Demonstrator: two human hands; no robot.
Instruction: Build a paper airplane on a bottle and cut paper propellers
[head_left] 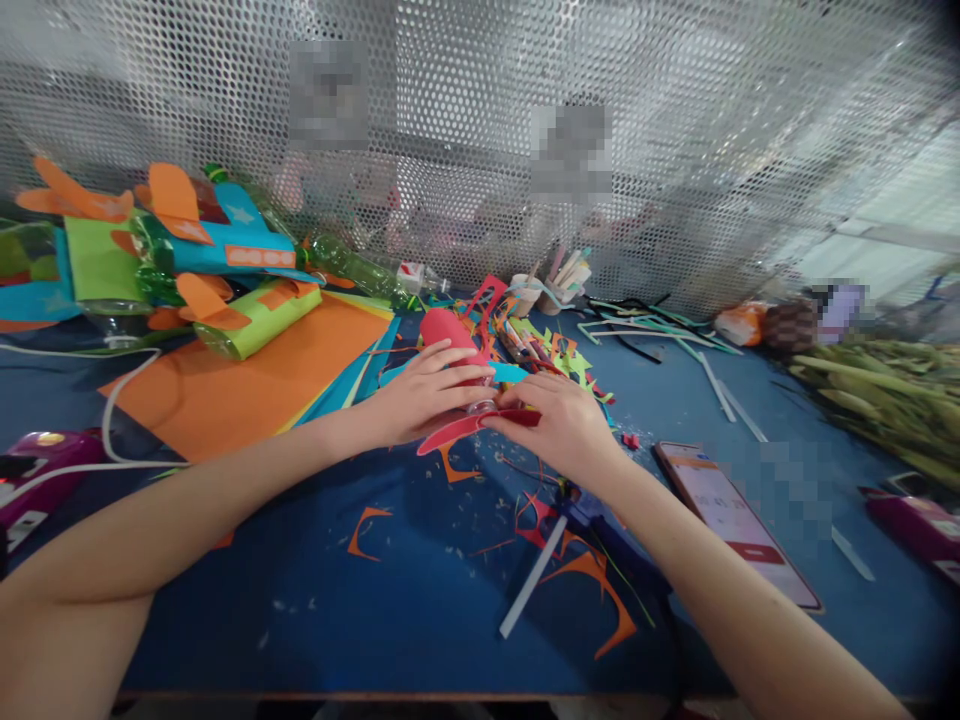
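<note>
A bottle wrapped in red paper [448,330] lies on the blue table [420,600] in the middle. My left hand [421,390] rests on top of it with fingers curled over the wrap. My right hand [559,420] pinches a flat red paper piece [457,432] that sticks out beneath the bottle toward the left. The two hands nearly touch at the fingertips. The bottle's clear neck shows between them.
Orange and blue paper sheets [247,385] and paper-covered bottle planes [187,260] lie at the left. A phone [739,525] lies right of my forearm. A glue gun [600,525], paper scraps, cups of tools [551,290], green stalks [892,400] and a perforated metal screen [675,150] surround the area.
</note>
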